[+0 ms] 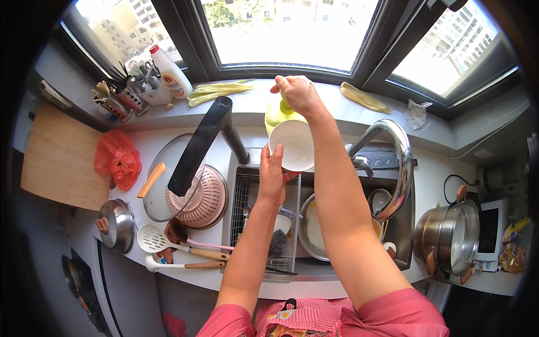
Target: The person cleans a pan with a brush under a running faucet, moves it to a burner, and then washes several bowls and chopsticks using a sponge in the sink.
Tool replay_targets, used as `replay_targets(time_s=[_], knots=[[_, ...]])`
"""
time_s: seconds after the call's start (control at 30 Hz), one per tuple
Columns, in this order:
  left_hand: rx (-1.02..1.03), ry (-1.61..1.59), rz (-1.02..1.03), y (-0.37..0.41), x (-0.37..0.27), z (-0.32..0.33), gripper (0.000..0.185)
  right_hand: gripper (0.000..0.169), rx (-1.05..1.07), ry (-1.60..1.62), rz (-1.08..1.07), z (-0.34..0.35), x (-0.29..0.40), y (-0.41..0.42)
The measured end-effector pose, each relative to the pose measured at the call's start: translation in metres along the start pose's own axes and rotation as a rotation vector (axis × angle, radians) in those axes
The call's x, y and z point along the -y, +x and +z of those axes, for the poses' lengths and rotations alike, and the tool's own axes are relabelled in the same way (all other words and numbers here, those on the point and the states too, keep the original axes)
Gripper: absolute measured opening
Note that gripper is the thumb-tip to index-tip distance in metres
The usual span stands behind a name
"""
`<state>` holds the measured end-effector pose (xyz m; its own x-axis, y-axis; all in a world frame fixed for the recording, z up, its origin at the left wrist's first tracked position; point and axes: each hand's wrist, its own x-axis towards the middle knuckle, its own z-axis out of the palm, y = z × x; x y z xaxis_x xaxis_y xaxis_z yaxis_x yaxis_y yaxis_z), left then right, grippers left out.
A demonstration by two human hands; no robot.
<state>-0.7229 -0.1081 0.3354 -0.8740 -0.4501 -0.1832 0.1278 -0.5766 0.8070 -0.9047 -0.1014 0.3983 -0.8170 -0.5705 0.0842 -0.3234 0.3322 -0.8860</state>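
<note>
A white bowl [291,145], its inside facing up towards me, is in my left hand [273,170], with the thumb over its rim. Just behind it stands a yellow-green pump bottle [276,114]. My right hand [294,92] is on the top of this bottle, its fingers curled; what they grip there is mostly hidden. Below my hands lies the steel sink with a wire basket [244,181], in which a grey scrubber [278,243] and a white utensil lie. A metal bowl [307,236] with whitish contents rests in the sink, partly behind my right forearm.
A chrome faucet [406,168] arches over the sink's right side, and a black post [200,147] rises at the left. A glass lid [151,198], a pink colander [210,198], a slotted spoon [152,238] and a ladle [168,265] crowd the left counter. A steel steamer pot [442,240] stands right.
</note>
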Motion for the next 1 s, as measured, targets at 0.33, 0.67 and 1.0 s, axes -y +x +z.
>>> replay_targets(time_s=[0.33, 0.67, 1.0], knots=[[0.004, 0.002, 0.004, -0.001, -0.011, 0.006, 0.046, 0.042, -0.081, -0.164, 0.039, 0.007, -0.007, -0.008], [-0.114, 0.115, 0.102, -0.059, 0.047, 0.004, 0.046, 0.016, -0.369, -0.060, -0.379, 0.009, -0.059, -0.197], [-0.274, 0.146, -0.431, -0.163, 0.192, -0.005, 0.042, 0.043, -0.143, -0.257, -0.220, -0.029, -0.150, -0.342]])
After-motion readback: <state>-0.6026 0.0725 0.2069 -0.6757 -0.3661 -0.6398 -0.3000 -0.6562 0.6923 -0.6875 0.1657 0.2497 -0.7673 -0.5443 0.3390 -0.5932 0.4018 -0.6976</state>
